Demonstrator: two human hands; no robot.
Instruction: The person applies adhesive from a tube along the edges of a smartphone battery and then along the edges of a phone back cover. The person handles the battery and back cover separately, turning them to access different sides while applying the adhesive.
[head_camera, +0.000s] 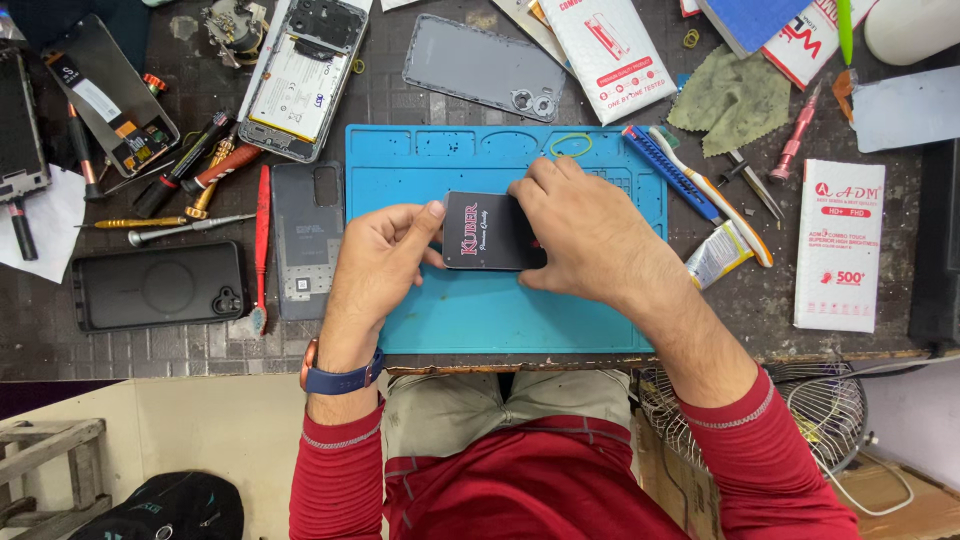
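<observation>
black card | left hand grip pinches its left edge | right hand grip clasps right side | over blue mat

Phone repair workshop: blue mat mid-bench, opened phone and screwdrivers left of mat, back cover above it, tweezers and screen-guard packs to its right.

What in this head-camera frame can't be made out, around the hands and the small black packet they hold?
- Black packet, head view: its right end is covered by the right hand.
- Left hand: fingertips curled out of sight; only the thumb shows on the packet.
- Blue mat: its middle is hidden under both hands.
- White box: cut off by the top edge.
- Fan grille: partly behind the right sleeve.
</observation>
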